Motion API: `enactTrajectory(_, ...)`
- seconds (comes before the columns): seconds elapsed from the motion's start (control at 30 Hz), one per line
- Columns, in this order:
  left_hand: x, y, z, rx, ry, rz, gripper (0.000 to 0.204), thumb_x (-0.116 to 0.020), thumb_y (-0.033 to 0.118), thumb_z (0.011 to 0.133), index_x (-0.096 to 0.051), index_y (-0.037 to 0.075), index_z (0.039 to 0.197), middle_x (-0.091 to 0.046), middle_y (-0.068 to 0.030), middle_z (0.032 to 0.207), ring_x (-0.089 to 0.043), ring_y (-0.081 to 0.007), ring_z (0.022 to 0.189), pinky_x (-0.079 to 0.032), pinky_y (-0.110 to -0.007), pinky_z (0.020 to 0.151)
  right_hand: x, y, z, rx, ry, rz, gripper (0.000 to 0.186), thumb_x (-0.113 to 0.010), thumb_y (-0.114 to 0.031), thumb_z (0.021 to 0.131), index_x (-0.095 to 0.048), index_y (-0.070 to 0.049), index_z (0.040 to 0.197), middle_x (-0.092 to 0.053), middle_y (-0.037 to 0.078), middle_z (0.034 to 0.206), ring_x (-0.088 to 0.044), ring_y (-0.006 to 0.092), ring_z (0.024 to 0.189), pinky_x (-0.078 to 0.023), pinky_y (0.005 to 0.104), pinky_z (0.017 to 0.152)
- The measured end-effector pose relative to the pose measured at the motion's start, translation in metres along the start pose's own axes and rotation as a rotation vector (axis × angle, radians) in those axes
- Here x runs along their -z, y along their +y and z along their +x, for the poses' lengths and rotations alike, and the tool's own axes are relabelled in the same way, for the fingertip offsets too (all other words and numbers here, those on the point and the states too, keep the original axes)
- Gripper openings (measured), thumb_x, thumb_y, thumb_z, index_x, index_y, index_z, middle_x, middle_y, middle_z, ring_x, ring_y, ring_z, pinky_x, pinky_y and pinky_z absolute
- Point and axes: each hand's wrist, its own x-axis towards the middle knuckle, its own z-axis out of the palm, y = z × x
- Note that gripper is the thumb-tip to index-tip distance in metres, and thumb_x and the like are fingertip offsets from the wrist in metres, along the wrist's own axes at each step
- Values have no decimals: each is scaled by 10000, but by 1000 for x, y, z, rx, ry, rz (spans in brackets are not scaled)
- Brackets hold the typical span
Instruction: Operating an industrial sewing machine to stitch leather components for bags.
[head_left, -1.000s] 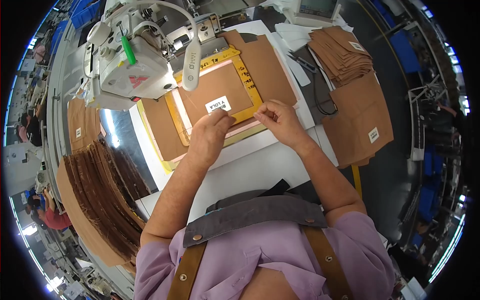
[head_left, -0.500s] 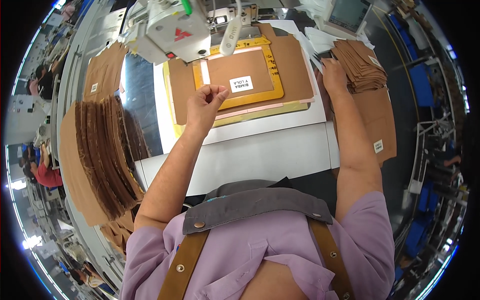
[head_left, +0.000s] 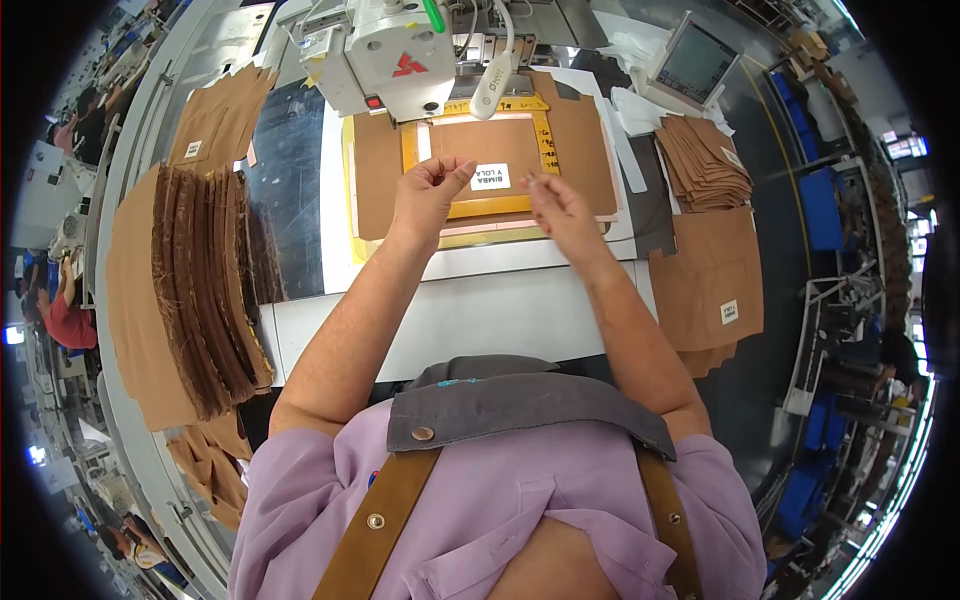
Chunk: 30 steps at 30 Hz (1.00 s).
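Observation:
My left hand is raised over the near left part of a yellow frame, thumb and fingertips pinched together. To its right, my right hand hovers by the frame's near right corner, fingers also closed in a pinch, slightly blurred. Whatever either pinch holds is too small to make out. Between the hands lies a white printed label on a brown fabric panel. The frame lies on this panel, beneath the head of a sewing machine.
A thick row of brown fabric pieces stands at the left, with labelled panels beyond. On the right are a fanned brown stack and another labelled panel. A screen stands far right; a white cable-hung controller hangs above the frame.
My right hand has come left from beside the fanned stack to the frame's near right side. My left hand keeps its pinch near the label. The view has shifted slightly.

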Motion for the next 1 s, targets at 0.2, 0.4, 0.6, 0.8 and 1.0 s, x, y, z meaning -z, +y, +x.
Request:
enactTrajectory(0.2,-7,-5,-1,-53,-10,43,206,-768,206,924,-715,26,1008,-590,63,781,-478,-28,708,-420,-195,683,-22,-12,13,-44,-62,130,252,-629,-244,1022,-683,-16,1115,-584,-55,832,-456,26,693,-384,197,603)
enactTrajectory(0.4,-5,-4,-1,-26,-61,151,163,-746,173,941,-710,21,988,-557,72,767,-483,-34,725,-435,-197,724,-31,-20,19,-45,-3,177,232,-640,-252,1017,-680,-23,1011,-571,-48,794,-450,17,667,-353,181,567)
enactTrajectory(0.6,-5,-5,2,2,-96,196,138,-742,173,944,-711,41,972,-543,82,755,-464,-25,708,-413,-191,681,-23,-3,27,-21,15,163,233,-641,-267,1017,-671,-36,1008,-521,-63,737,-429,15,634,-339,171,553)
enactTrajectory(0.8,-10,-11,16,34,-92,198,144,-744,183,945,-715,44,971,-549,87,749,-440,-16,693,-376,-180,637,-28,4,36,123,142,156,178,-699,-205,976,-682,-31,943,-506,-72,719,-422,18,652,-368,190,604)
enactTrajectory(1.0,-11,-27,34,4,-136,231,136,-749,172,940,-732,41,971,-605,64,788,-514,-22,741,-417,-197,687,-18,17,54,191,188,22,124,-726,-133,944,-677,-26,907,-532,-63,765,-454,42,704,-404,220,655)
